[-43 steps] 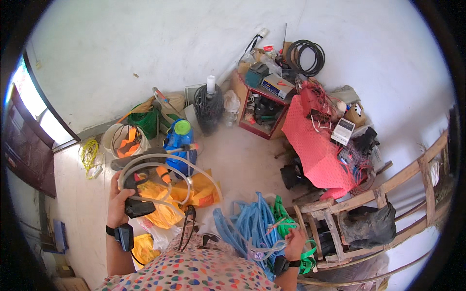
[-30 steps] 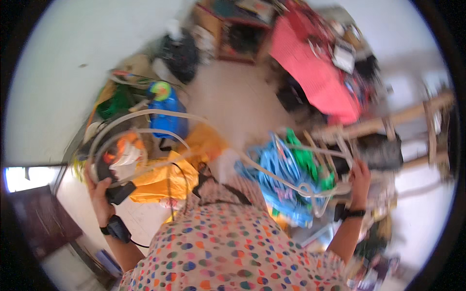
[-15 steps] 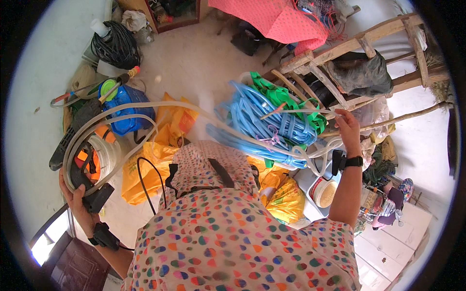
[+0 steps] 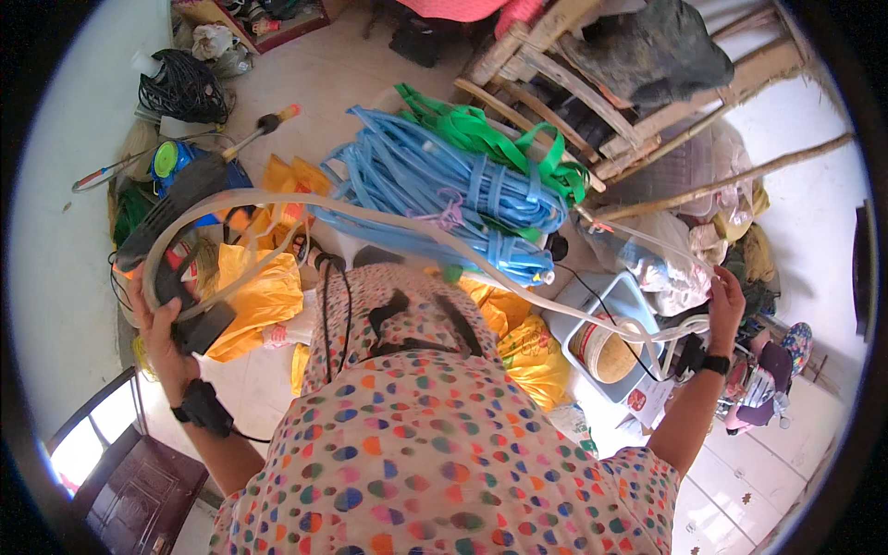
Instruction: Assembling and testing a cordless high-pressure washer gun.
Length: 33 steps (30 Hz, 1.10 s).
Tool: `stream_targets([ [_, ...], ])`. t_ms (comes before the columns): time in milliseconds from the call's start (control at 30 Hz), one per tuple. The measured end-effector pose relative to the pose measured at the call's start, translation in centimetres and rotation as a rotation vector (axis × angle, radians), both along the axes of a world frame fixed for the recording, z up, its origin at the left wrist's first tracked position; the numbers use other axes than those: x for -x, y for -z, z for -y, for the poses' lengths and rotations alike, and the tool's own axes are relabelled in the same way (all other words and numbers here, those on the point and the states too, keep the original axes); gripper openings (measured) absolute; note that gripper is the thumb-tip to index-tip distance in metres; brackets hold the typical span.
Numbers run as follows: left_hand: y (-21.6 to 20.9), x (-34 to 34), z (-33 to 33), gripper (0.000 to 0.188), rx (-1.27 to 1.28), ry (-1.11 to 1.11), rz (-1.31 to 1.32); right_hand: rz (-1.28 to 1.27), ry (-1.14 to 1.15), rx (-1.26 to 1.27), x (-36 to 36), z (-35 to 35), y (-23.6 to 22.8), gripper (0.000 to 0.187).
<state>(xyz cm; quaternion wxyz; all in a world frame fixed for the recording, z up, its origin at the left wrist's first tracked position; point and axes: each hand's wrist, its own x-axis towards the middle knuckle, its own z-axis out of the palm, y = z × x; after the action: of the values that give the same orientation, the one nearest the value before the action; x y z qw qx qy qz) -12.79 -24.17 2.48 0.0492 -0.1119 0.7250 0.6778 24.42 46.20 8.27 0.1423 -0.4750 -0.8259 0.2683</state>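
My left hand (image 4: 165,338) is closed round the handle end of a long black power tool (image 4: 176,217) at the left, its exact kind unclear. A pale translucent hose (image 4: 444,242) curves over that hand and the tool, then crosses in front of me to the right. My right hand (image 4: 728,305), out at the right, pinches the hose near some small loops (image 4: 683,331) of it. A thin free end with an orange-red tip (image 4: 599,227) points back toward the middle. Beyond the hose lies a big bundle of flat blue hose (image 4: 435,185) with a green strap (image 4: 499,139).
Yellow bags (image 4: 254,296) lie close by my body on both sides. A light-blue bin (image 4: 610,338) holding a white bucket stands at the right. Wooden ladder-like frames (image 4: 592,102) lean at the far right. A black cable coil (image 4: 185,88) sits far left.
My right hand has moved outward and toward me, drawing the hose longer across the front. The hose loops at the left look fewer. The whole view has shifted.
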Motion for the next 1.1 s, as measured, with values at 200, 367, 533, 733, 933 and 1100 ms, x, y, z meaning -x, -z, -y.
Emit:
stream_targets([
  [200,-3.0,-5.1,-12.4,0.065,-0.111,0.137,0.049,-0.086,0.111,0.001,-11.7,-0.8,-4.3,0.026],
  [367,-3.2,-6.2,-16.0,0.064,-0.132,0.245,0.036,-0.064,0.182,-0.19,-19.0,-3.0,-6.4,0.027],
  [533,-2.7,-6.4,-17.5,0.066,-0.119,0.288,0.066,-0.03,0.253,-0.2,-24.6,-3.6,-7.4,0.025],
  [733,-3.4,-5.9,-16.3,0.061,-0.294,0.168,0.036,-0.258,0.398,-0.005,-17.0,5.1,-9.6,0.026],
  [933,-5.8,-3.5,-8.8,0.059,-0.385,0.026,-0.031,0.137,-0.284,-0.762,-8.6,14.5,-17.5,0.04],
  [1100,-6.6,0.4,1.2,0.062,-0.374,-0.145,-0.131,-1.202,-0.503,0.331,9.2,27.0,-20.3,0.032],
])
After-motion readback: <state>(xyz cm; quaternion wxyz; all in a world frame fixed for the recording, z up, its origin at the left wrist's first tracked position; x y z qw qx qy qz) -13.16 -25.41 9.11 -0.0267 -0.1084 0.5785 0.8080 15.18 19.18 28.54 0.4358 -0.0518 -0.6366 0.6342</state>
